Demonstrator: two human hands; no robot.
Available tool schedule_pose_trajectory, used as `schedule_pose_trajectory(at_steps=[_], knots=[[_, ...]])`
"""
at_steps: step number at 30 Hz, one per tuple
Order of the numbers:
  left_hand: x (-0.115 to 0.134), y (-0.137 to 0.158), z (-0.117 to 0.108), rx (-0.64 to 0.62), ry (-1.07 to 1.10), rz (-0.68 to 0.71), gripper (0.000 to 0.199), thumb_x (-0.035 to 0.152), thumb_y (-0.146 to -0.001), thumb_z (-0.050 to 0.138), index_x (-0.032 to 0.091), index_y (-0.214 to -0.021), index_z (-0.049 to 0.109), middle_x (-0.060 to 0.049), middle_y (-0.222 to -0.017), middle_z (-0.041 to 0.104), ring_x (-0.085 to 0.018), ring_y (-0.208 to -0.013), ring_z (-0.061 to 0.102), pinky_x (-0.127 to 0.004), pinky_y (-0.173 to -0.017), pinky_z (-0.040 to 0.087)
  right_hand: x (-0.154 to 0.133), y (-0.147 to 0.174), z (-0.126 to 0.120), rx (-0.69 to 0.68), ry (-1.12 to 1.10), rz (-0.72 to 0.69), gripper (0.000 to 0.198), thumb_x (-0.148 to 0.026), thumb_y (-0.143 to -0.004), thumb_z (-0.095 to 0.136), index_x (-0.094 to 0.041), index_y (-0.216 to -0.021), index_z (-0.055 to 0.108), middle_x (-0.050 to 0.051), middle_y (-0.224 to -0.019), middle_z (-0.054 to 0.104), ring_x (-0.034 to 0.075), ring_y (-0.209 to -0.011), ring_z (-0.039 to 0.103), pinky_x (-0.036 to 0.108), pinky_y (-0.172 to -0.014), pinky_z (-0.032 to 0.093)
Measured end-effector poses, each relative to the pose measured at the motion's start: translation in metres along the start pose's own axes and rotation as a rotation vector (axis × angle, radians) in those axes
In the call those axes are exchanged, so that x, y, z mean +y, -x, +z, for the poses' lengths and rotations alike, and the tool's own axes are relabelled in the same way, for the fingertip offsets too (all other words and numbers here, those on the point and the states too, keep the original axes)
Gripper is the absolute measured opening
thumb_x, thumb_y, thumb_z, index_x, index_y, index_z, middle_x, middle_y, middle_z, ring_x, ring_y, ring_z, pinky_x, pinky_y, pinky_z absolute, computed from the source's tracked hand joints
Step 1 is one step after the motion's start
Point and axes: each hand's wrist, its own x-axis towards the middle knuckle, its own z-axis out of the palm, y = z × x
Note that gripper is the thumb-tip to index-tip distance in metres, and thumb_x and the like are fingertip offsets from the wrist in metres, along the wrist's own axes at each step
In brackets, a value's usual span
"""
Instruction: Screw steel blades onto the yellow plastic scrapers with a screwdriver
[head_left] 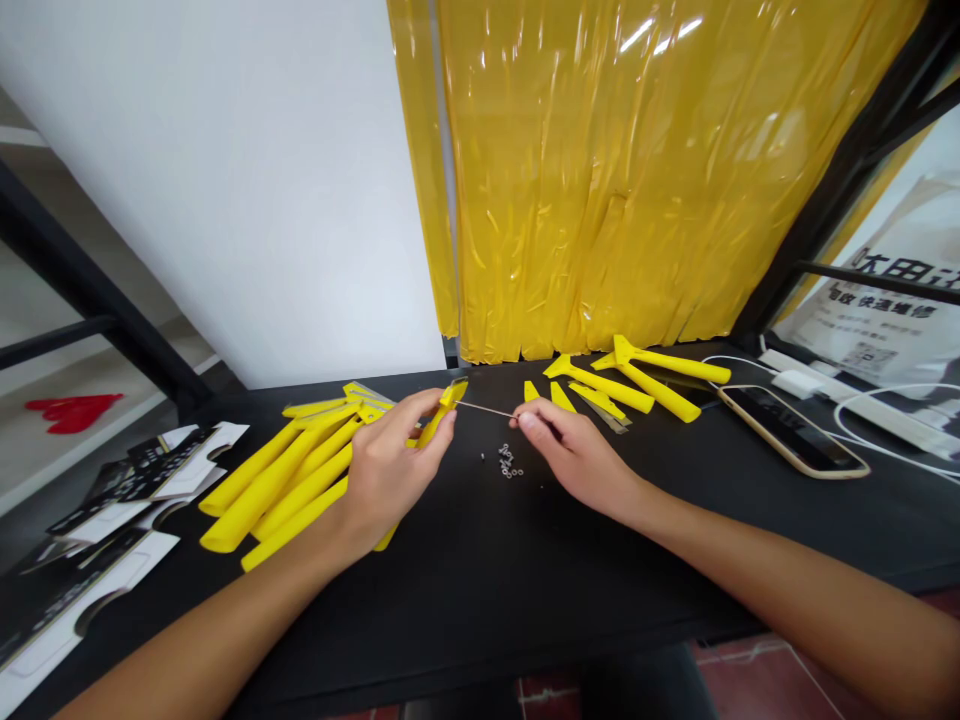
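My left hand [390,455] is closed around a yellow scraper [452,392], its head pointing up and its handle mostly hidden by the fingers. In my right hand [574,445] is a thin screwdriver [487,409], its handle hidden inside the fist. The shaft runs level to the left, and its tip meets the scraper's head. On the table below the shaft lies a small cluster of metal screws and nuts [510,462], with one tiny piece apart on the left. Several yellow scrapers [289,480] are piled beside my left hand.
Behind my right hand lie yellow handles [660,385] and small flat yellow pieces [561,397]. A phone [795,430], white cables and a power strip [862,400] sit at right. Black-and-white cards [127,560] are stacked at left. A yellow plastic curtain [600,200] hangs behind the black table [480,600].
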Motion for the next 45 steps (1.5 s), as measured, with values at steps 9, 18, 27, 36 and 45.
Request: schedule_pose_trajectory(at_steps=[9, 18, 27, 36, 45], knots=[[0.0013, -0.0002, -0.001, -0.009, 0.024, -0.031, 0.02, 0.024, -0.088, 0.066, 0.023, -0.108, 0.07, -0.004, -0.1, 0.077, -0.019, -0.084, 0.074, -0.031, -0.075, 0.062, 0.0034, -0.0006, -0.0008, -0.054, -0.006, 0.006, 0.042, -0.046, -0.104, 0.035, -0.02, -0.084, 0.062, 0.001, -0.077, 0.063, 0.016, -0.075, 0.059, 0.029, -0.071, 0.044], [0.0008, -0.0042, -0.001, -0.003, 0.004, -0.022, 0.018, 0.021, -0.088, 0.066, 0.02, -0.106, 0.067, -0.003, -0.096, 0.076, -0.017, -0.078, 0.073, -0.027, -0.068, 0.06, 0.0042, -0.0002, 0.0005, -0.092, -0.025, 0.009, 0.03, -0.043, -0.103, 0.04, -0.021, -0.093, 0.057, -0.001, -0.075, 0.057, 0.014, -0.069, 0.053, 0.027, -0.065, 0.041], [-0.0013, -0.0055, -0.0018, -0.023, 0.004, 0.001, 0.024, 0.019, -0.087, 0.068, 0.019, -0.11, 0.063, -0.003, -0.095, 0.073, -0.015, -0.076, 0.07, -0.025, -0.065, 0.056, 0.0025, 0.0023, 0.0016, -0.094, -0.035, 0.061, 0.023, -0.044, -0.1, 0.047, -0.023, -0.105, 0.053, -0.001, -0.078, 0.059, 0.015, -0.07, 0.054, 0.027, -0.064, 0.042], [0.0021, -0.007, -0.0045, -0.034, -0.002, 0.074, 0.025, 0.013, -0.085, 0.067, 0.019, -0.108, 0.059, -0.002, -0.098, 0.069, -0.013, -0.077, 0.066, -0.022, -0.063, 0.053, 0.0032, -0.0004, -0.0009, -0.092, -0.046, 0.015, 0.027, -0.045, -0.103, 0.04, -0.022, -0.095, 0.054, 0.0, -0.082, 0.059, 0.015, -0.076, 0.054, 0.029, -0.07, 0.04], [0.0021, -0.0059, -0.0071, -0.085, 0.015, 0.126, 0.025, 0.011, -0.09, 0.061, 0.019, -0.113, 0.058, -0.008, -0.112, 0.066, -0.019, -0.101, 0.065, -0.028, -0.075, 0.054, 0.0039, -0.0006, -0.0012, -0.083, -0.046, -0.038, 0.023, -0.041, -0.103, 0.042, -0.022, -0.093, 0.052, -0.002, -0.075, 0.05, 0.014, -0.069, 0.046, 0.028, -0.063, 0.035]])
